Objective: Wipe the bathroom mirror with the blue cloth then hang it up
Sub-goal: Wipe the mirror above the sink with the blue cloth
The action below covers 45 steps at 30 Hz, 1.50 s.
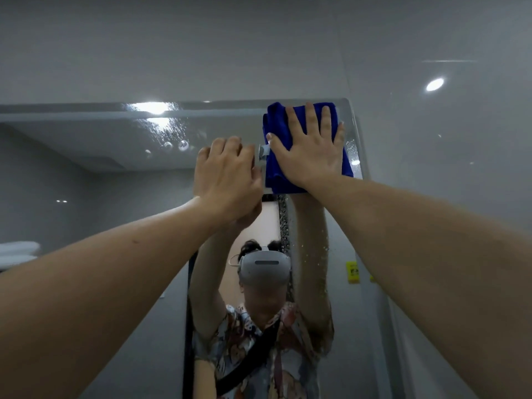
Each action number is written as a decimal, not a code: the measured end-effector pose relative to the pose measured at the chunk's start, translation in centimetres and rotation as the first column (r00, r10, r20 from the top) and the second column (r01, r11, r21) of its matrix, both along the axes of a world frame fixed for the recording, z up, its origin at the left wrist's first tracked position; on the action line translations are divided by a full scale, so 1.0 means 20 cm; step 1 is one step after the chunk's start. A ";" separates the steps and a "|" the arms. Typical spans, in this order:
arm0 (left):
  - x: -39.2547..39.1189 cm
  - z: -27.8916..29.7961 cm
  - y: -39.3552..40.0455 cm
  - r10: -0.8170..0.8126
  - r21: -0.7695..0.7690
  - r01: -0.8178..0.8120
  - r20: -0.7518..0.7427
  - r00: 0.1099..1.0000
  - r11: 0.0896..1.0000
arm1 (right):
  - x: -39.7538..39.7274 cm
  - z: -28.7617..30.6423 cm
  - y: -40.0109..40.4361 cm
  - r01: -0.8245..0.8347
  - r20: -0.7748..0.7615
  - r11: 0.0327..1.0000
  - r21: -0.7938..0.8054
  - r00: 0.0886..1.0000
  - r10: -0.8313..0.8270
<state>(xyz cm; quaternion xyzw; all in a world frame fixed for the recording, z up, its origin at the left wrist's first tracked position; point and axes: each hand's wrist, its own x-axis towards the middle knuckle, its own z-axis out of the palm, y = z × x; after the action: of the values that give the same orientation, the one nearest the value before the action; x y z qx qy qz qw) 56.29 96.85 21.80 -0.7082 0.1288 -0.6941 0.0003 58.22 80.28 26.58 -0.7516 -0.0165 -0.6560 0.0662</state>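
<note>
Both arms raised to the glass, cloth at the top right corner.

Right hand [309, 149], fingers spread flat, presses the blue cloth [276, 168] on the mirror [115, 174], upper centre-right; left hand [227, 175], fingers curled, grips a small spray nozzle [263, 152] beside it.

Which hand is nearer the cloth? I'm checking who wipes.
Right. The right hand presses flat on the cloth; the left hand is just beside it, on the mirror.

cloth [276, 156] on mirror [115, 156] top-right corner
</note>
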 end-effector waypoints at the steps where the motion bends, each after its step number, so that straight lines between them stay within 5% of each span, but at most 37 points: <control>1: 0.00 -0.02 -0.01 -0.022 -0.006 0.022 0.008 1.000 1.000 | 0.00 -0.03 0.00 0.005 0.000 1.000 0.001 1.000 -0.005; 45: -0.05 -1.38 0.07 -0.042 0.141 0.080 -0.252 0.967 0.987 | -0.04 -1.54 0.03 0.079 -0.100 0.997 0.013 0.992 -0.077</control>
<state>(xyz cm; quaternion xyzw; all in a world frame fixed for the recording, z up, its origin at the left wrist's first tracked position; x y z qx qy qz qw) 55.27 98.30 -5.80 -0.7833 0.2014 -0.5879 0.0162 57.33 80.93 -4.31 -0.7828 0.0217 -0.6201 0.0477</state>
